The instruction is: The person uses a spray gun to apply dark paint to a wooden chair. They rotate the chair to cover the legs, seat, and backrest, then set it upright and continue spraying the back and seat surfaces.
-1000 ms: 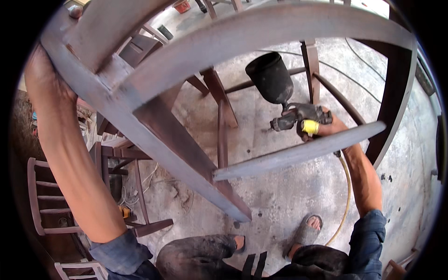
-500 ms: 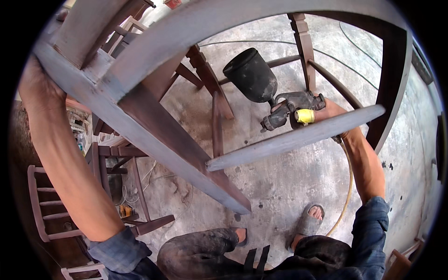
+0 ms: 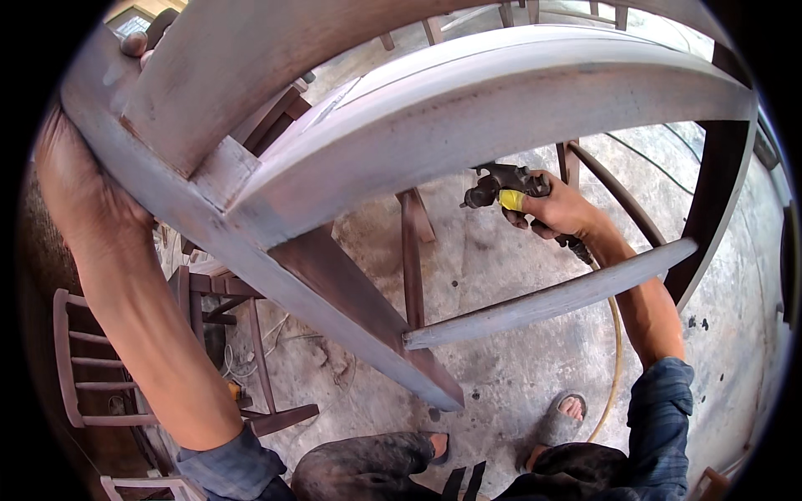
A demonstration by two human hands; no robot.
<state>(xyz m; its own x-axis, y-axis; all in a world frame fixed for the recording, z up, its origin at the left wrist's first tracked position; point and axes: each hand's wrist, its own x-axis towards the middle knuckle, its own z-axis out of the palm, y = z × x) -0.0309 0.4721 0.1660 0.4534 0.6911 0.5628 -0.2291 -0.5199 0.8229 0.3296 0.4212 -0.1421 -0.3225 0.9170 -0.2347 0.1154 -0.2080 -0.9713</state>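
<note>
A tilted wooden chair (image 3: 501, 117), brown with a greyish coat on its rails and legs, fills the upper middle. At the far left my left hand (image 3: 88, 179) is closed around its frame, with fingertips showing past the top edge. Through the opening between the curved seat rail and the round stretcher (image 3: 551, 292), my right hand (image 3: 555, 204) grips a dark spray gun (image 3: 505, 182). The nozzle points left, under the chair. A yellow wrapping (image 3: 511, 200) shows at the right hand's fingers. The gun's cup is hidden behind the seat rail.
A yellowish hose (image 3: 616, 367) runs down from the gun to the stained concrete floor (image 3: 518, 367). Another brown chair (image 3: 100, 363) lies at the left, among loose cords. Dark cable (image 3: 643, 159) crosses the floor at the right. More chair legs (image 3: 433, 32) stand at the far side.
My right hand and the spray gun have moved farther away and slightly left, taking the cup out of sight behind the rail. The chair has tipped, and its seat rail sits lower in view.
</note>
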